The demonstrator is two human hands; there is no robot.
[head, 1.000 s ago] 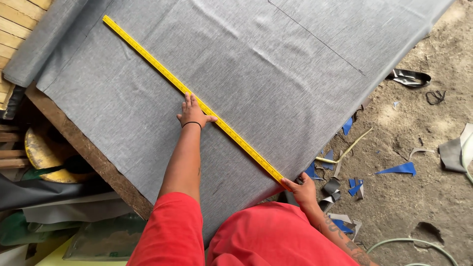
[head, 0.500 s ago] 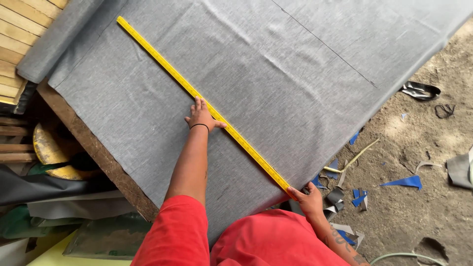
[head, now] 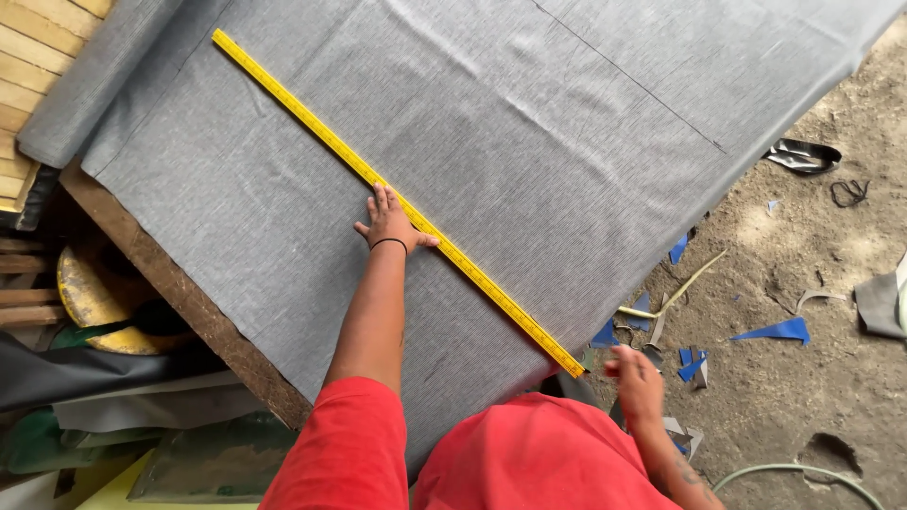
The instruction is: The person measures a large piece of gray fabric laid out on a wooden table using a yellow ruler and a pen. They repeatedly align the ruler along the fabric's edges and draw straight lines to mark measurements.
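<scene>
Yellow ruler (head: 397, 201) lying diagonally on grey fabric (head: 529, 142); left hand (head: 389, 223), fingers spread, pinning it; right hand (head: 635, 382) hovering at five o'clock, fingers blurred.

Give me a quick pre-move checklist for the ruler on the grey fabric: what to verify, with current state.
1. Left hand pinning the yellow ruler: ok, palm flat, fingers on the ruler near its middle.
2. Right hand on the near end of the ruler: not ok, it is off the ruler tip, beside the fabric edge.
3. Ruler lying flat on the grey fabric: ok, it runs straight along the diagonal.
4. Fabric smooth under the ruler: ok, no folds show along it.
5. Marking tool in the right hand: cannot tell, the hand is blurred.
6. Fabric supported by the board: ok on the left; the near edge hangs over.
</scene>
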